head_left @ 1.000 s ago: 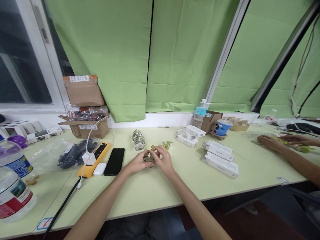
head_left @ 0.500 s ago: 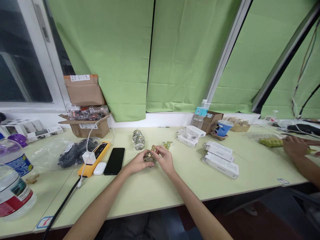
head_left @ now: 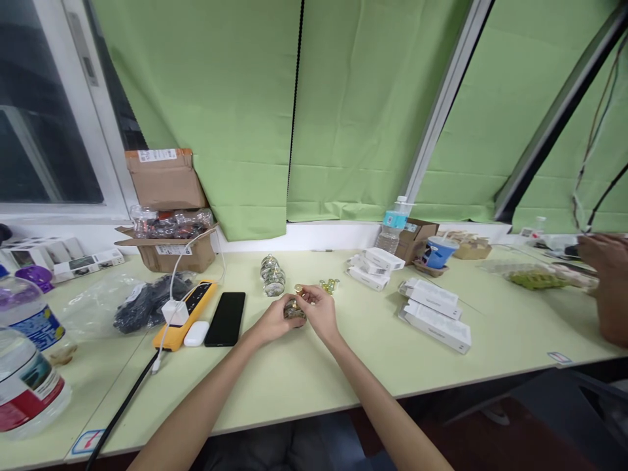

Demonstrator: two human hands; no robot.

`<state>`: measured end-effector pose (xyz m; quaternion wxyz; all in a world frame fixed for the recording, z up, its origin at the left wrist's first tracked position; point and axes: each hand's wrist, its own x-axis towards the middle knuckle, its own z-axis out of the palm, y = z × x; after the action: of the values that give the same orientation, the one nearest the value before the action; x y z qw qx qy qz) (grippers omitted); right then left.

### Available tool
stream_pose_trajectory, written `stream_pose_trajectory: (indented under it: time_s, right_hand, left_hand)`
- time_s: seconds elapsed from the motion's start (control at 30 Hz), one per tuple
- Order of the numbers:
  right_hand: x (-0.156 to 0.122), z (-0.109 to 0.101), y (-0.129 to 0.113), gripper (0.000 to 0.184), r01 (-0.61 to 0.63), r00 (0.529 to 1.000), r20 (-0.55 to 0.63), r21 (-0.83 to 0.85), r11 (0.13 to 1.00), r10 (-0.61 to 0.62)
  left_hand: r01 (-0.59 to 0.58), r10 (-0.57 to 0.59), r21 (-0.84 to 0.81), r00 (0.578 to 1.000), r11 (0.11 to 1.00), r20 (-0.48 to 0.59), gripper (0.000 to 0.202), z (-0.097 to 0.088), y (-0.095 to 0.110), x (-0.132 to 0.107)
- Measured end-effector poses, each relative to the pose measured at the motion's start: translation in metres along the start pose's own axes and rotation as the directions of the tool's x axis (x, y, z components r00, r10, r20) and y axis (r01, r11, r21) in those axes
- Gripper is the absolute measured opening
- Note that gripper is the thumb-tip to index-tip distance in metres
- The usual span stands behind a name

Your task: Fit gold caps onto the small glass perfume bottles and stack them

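Observation:
My left hand (head_left: 272,320) is closed around a small, round, shiny patterned jar-like object (head_left: 294,310), held just above or on the table. Over its top, the fingertips of my right hand (head_left: 320,311) pinch a small gold knob-like piece (head_left: 298,288). Whether that piece touches the jar-like object is hard to tell. Behind my left hand stand several similar jar-like objects (head_left: 273,279), close together. A few small gold and greenish pieces (head_left: 330,285) lie beyond my right hand.
A black phone (head_left: 226,319), a white earbud case (head_left: 196,333) and a yellow power strip (head_left: 185,314) lie to the left. White boxes (head_left: 434,320) sit to the right. Farther right, another person's arm (head_left: 611,294) reaches over the table beside a green bag (head_left: 534,278).
My right hand has shifted slightly left with the gold piece, now a little more over the jar-like object. The other person's hand has lifted and moved right, away from the green bag.

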<state>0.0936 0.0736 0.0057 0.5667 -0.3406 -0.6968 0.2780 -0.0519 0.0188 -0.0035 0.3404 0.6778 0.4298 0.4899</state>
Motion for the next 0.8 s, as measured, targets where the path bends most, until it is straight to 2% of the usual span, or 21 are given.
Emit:
stream_pose_trajectory:
  time_s: [0.27, 0.5, 0.57, 0.7, 0.8]
  right_hand:
    - [0.025, 0.014, 0.0, 0.027, -0.07, 0.989, 0.134, 0.01, 0.998, 0.068]
    - [0.028, 0.027, -0.008, 0.028, -0.047, 0.993, 0.114, 0.038, 0.998, 0.042]
    - [0.028, 0.028, -0.005, 0.029, -0.081, 0.992, 0.108, 0.098, 0.992, 0.07]
    - [0.029, 0.028, 0.0, 0.04, -0.228, 0.972, 0.117, 0.258, 0.939, 0.204]
    - [0.03, 0.02, -0.002, 0.047, -0.268, 0.963, 0.099, 0.318, 0.909, 0.25]
  left_hand:
    - [0.035, -0.03, 0.032, 0.991, 0.999, -0.127, 0.05, -0.004, -0.016, 0.007]
    - [0.027, -0.021, 0.028, 0.981, 0.999, -0.191, 0.051, -0.007, -0.022, 0.008]
    - [0.031, -0.026, 0.024, 0.982, 0.999, -0.188, 0.052, -0.007, -0.02, 0.007]
    - [0.057, -0.052, 0.022, 0.984, 0.998, -0.171, 0.055, -0.007, -0.017, 0.006]
    - [0.088, -0.079, 0.05, 0.983, 0.995, -0.166, 0.052, -0.008, -0.014, 0.005]
